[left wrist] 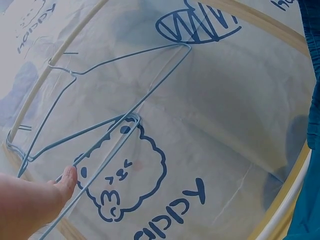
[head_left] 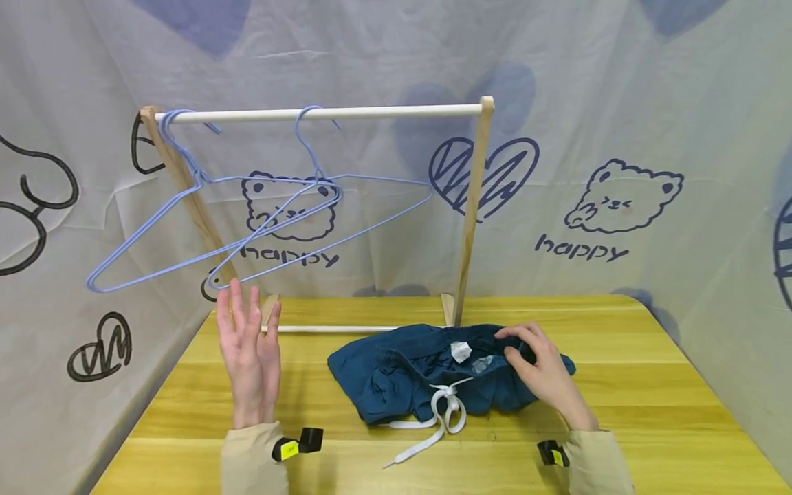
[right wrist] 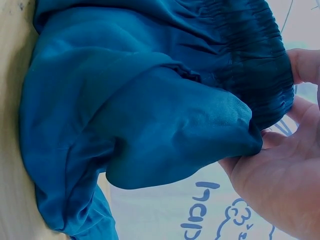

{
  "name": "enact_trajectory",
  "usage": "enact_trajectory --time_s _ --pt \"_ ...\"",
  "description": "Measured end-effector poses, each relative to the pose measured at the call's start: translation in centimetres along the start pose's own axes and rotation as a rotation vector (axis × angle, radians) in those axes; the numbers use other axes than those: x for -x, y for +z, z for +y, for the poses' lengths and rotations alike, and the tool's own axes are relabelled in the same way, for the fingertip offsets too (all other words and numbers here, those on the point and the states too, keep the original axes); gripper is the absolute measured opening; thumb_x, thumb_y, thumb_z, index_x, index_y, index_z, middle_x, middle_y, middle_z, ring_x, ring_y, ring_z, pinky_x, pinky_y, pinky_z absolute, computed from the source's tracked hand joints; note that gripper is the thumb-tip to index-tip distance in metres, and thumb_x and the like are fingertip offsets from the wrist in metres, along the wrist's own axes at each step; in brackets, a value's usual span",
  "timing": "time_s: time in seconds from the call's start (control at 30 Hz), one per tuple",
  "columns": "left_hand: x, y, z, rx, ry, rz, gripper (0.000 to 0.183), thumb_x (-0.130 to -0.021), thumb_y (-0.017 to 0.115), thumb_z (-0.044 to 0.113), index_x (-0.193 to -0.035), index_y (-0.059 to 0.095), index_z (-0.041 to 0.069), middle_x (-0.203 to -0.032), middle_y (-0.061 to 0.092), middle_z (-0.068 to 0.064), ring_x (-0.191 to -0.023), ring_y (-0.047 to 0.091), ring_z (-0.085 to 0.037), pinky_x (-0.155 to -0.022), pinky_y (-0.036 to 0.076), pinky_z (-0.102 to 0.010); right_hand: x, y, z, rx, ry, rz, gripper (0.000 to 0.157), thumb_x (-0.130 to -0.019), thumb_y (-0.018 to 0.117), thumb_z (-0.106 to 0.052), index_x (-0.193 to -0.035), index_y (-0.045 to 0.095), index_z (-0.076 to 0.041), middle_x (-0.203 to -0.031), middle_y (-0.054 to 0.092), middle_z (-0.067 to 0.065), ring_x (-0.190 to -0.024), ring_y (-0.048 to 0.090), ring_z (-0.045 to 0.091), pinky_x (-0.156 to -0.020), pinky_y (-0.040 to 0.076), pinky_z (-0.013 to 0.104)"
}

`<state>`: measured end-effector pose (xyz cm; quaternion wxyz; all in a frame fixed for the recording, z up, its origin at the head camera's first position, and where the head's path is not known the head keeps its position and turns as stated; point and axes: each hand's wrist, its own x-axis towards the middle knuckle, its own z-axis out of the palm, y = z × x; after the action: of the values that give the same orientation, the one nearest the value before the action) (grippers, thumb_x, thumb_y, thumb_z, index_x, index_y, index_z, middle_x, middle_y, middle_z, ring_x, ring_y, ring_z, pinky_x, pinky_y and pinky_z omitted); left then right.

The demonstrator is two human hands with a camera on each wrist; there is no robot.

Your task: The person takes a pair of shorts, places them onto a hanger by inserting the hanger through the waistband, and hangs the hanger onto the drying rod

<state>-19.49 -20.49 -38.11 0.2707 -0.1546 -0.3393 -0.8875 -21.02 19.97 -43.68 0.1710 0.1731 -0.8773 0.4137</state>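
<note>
Dark teal shorts (head_left: 377,375) with an elastic waistband and a tied white drawstring (head_left: 454,419) lie bunched on the table, waist opening upward. At the waistband's right end, my right hand (head_left: 544,368) holds the fabric; the right wrist view shows the thumb at the waistband's edge and fingers partly hidden behind the cloth (right wrist: 175,125). White labels (head_left: 460,352) show inside the waist. My left hand (head_left: 250,350) is raised, fingers straight, holding nothing. It is just below the blue wire hangers (head_left: 148,278); the left wrist view does not make clear whether it touches them.
Behind the shorts stands a wooden rack (head_left: 471,213) with a white top rail (head_left: 390,112) bearing the hangers. Its lower white bar (head_left: 334,329) runs close behind the shorts. A printed cloth (head_left: 396,261) hangs around the wood-grain table (head_left: 668,412).
</note>
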Motion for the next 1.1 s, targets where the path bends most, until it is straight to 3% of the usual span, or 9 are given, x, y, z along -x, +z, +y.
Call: enact_trajectory --time_s 0.2,0.33,0.53,0.6,0.67,0.8,0.9,1.03,1.1 --pt "-0.07 -0.16 0.09 -0.013 0.003 -0.008 0.071 -0.103 0.047 0.001 -0.160 0.007 0.015 -0.171 0.005 -0.001 -0.157 0.008 -0.028 -0.114 0.042 -0.033 0.00 0.03 0.10 0.000 -0.001 -0.004 0.022 -0.095 0.058 -0.001 -0.114 0.068 -0.006 -0.113 0.061 0.013 -0.110 0.058 0.033 -0.093 0.045 0.055" --pt "-0.05 -0.15 0.11 -0.015 0.014 -0.001 0.066 -0.103 0.046 0.001 -0.159 0.013 0.014 -0.168 0.014 -0.003 -0.151 0.020 -0.027 -0.110 0.046 -0.033 0.03 0.02 0.08 0.012 -0.005 -0.006 0.022 -0.095 0.058 -0.001 -0.114 0.068 -0.005 -0.113 0.061 0.013 -0.109 0.058 0.033 -0.092 0.046 0.053" --pt "-0.26 0.00 -0.03 0.037 0.088 0.109 0.058 -0.100 0.050 -0.004 -0.150 0.025 0.010 -0.134 0.040 -0.009 -0.119 0.049 -0.021 -0.097 0.052 -0.032 0.06 0.07 0.10 0.028 -0.011 -0.003 0.022 -0.096 0.058 -0.002 -0.114 0.069 -0.008 -0.113 0.061 0.012 -0.108 0.058 0.032 -0.090 0.046 0.051" --pt "-0.32 0.02 0.04 0.030 0.099 0.158 0.059 -0.100 0.051 -0.005 -0.149 0.024 0.011 -0.131 0.039 -0.008 -0.117 0.047 -0.020 -0.096 0.051 -0.031 0.06 0.09 0.13 0.023 -0.011 -0.004 0.022 -0.095 0.058 -0.001 -0.114 0.069 -0.007 -0.113 0.061 0.013 -0.108 0.058 0.032 -0.091 0.046 0.051" --pt "-0.36 0.03 0.21 0.018 0.080 0.182 0.064 -0.100 0.051 -0.004 -0.153 0.019 0.014 -0.139 0.033 -0.007 -0.128 0.039 -0.021 -0.104 0.047 -0.034 0.05 0.12 0.20 0.023 -0.010 -0.005 0.022 -0.095 0.058 -0.001 -0.114 0.069 -0.006 -0.113 0.061 0.013 -0.109 0.058 0.032 -0.091 0.046 0.052" --pt "-0.43 -0.04 0.60 -0.001 0.004 0.126 0.081 -0.101 0.050 0.000 -0.161 -0.001 0.021 -0.166 0.001 -0.003 -0.155 0.006 -0.024 -0.126 0.023 -0.045 0.01 0.13 0.27 0.022 -0.008 -0.006 0.022 -0.095 0.058 -0.001 -0.114 0.068 -0.005 -0.113 0.061 0.013 -0.108 0.058 0.031 -0.091 0.046 0.051" --pt "-0.52 -0.12 0.69 0.012 -0.021 0.067 0.085 -0.102 0.048 0.001 -0.162 -0.007 0.024 -0.170 -0.012 0.001 -0.159 -0.005 -0.023 -0.130 0.007 -0.051 -0.01 0.11 0.22 0.025 -0.009 -0.004 0.022 -0.095 0.058 -0.001 -0.114 0.069 -0.007 -0.113 0.061 0.012 -0.108 0.058 0.031 -0.090 0.046 0.051" --pt "-0.57 -0.18 0.71 0.014 -0.013 0.053 0.083 -0.102 0.047 0.001 -0.162 -0.006 0.024 -0.171 -0.009 -0.001 -0.159 -0.002 -0.024 -0.129 0.008 -0.054 -0.01 0.04 -0.06 0.019 -0.014 -0.002 0.022 -0.096 0.059 -0.001 -0.114 0.070 -0.009 -0.113 0.062 0.011 -0.107 0.059 0.030 -0.090 0.046 0.051" --pt "-0.55 -0.19 0.76 0.014 0.004 0.053 0.081 -0.102 0.046 0.000 -0.162 -0.002 0.025 -0.170 -0.004 -0.002 -0.158 0.001 -0.026 -0.127 0.022 -0.051 -0.03 0.02 -0.15 0.016 -0.013 -0.006 0.022 -0.096 0.059 -0.001 -0.114 0.069 -0.009 -0.113 0.062 0.011 -0.108 0.059 0.031 -0.091 0.047 0.052"
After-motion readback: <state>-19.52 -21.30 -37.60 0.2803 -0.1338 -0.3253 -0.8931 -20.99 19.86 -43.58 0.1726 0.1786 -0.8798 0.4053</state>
